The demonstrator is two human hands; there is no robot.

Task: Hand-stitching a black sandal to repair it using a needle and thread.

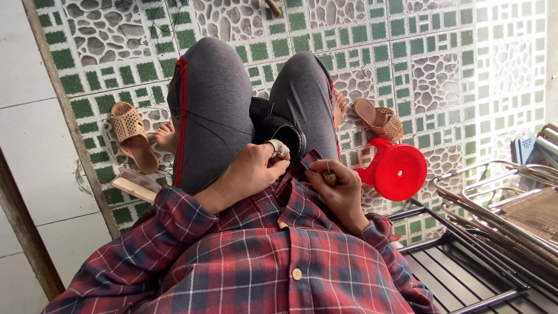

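Head view, shoe: we see a black shoe (279, 131) wedged in the lap between grey-trousered knees.
Left hand: our left hand (253, 171) closes on the shoe's edge, one finger wrapped in white cloth.
Right hand: our right hand (340, 183) pinches a small wooden-handled awl (329, 176) just beside the shoe.
Risk: we judge the point could slip into a finger, or the thin thread (215, 122) snag.
Textures: matte upper, pebbled green tile floor (442, 75), glossy red plastic stool (398, 171).

Your red plaid cotton-looking shirt (273, 261) looks soft and matt, same with the grey knit trousers (215, 99). The black shoe (282, 131) has a dull leathery look. That red plastic stool (398, 171) is smooth and slightly glossy, and the green pebble-patterned floor tiles (442, 58) look rough.
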